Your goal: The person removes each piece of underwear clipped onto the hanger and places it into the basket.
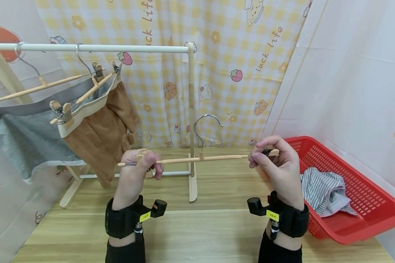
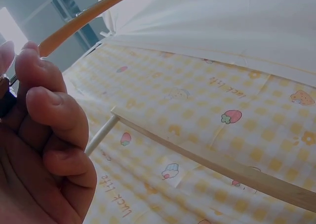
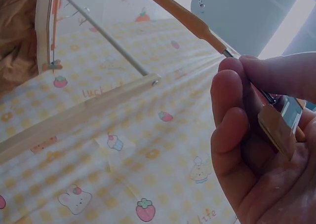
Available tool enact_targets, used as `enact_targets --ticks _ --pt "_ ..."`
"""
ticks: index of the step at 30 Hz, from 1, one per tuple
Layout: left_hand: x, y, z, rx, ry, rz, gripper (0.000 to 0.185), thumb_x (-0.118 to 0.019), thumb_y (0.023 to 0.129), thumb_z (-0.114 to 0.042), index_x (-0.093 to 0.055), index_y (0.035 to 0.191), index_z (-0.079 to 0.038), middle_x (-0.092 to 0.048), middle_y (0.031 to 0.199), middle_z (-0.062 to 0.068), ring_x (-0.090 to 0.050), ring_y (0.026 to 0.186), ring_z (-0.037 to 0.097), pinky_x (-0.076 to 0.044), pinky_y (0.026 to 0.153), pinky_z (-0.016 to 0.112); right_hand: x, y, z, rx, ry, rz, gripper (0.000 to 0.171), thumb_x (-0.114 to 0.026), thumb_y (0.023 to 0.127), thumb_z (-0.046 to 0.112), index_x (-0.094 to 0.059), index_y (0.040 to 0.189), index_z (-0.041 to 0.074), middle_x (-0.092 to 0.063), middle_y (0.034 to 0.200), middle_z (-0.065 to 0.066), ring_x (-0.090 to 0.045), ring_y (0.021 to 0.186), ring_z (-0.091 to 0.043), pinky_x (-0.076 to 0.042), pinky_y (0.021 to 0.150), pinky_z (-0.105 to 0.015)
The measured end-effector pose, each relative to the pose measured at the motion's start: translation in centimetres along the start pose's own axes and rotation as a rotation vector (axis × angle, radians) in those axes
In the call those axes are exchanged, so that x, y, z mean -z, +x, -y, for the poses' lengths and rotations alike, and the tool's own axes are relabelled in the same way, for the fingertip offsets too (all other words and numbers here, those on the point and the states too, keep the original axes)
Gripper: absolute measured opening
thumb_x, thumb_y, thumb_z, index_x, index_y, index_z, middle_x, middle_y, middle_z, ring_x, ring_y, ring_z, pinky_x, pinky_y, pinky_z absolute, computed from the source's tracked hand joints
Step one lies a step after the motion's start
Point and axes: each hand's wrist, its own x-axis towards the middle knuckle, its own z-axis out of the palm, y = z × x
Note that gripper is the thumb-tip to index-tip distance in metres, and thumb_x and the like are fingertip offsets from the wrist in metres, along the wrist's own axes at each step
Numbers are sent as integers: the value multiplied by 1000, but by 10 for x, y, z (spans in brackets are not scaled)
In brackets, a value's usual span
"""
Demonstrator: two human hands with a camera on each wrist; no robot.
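Observation:
An empty wooden clip hanger [image 1: 200, 158] with a metal hook is held level above the wooden table [image 1: 197, 226]. My left hand [image 1: 141, 166] grips its left end, fingers curled round the clip there. My right hand [image 1: 274, 157] pinches the clip at its right end. In the left wrist view my curled left fingers [image 2: 47, 105] close over the hanger bar [image 2: 84, 18]. In the right wrist view my right fingers [image 3: 237, 115] wrap the wooden clip [image 3: 277, 129] and the bar [image 3: 182, 14].
A white-railed drying rack [image 1: 191, 109] stands behind the hanger, carrying grey shorts [image 1: 23, 135] and brown shorts [image 1: 98, 135] on clip hangers. A red basket [image 1: 365, 208] at the right holds a striped garment [image 1: 322, 191]. A patterned curtain [image 1: 237, 73] hangs behind.

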Motion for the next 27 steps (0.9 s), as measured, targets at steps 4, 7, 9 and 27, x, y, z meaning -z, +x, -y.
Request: enact_targets --ticks 4,7,9,27 --pt "-1 -1 -1 12 -18 -13 35 -62 99 -19 -66 66 -6 -63 61 -1 -54 52 11 -45 47 24 1 0 0 20 14 6 23 -56 87 -22 -55 108 -15 -62 79 -14 -61 57 -19 -55 57 -27" --pt "-1 -2 -2 16 -26 -25 27 -62 96 -10 -68 70 -7 -64 64 -1 -56 54 9 -47 47 23 0 0 0 22 10 12 26 -56 88 -21 -54 113 -15 -61 78 -13 -57 52 -18 -51 52 -26" --pt "0 -2 -2 22 -14 -30 27 -62 96 -10 -68 70 -8 -64 65 -1 -56 53 9 -47 47 22 0 0 0 18 0 16 26 -56 89 -21 -54 114 -15 -62 78 -13 -55 50 -17 -49 49 -26" --pt "2 1 -1 -41 14 -90 51 -64 98 -35 -61 62 1 -60 59 2 -50 45 13 -39 48 23 2 3 -3 -27 -103 -164 44 -57 92 -7 -52 136 0 -67 102 -14 -62 74 -20 -52 65 -22"
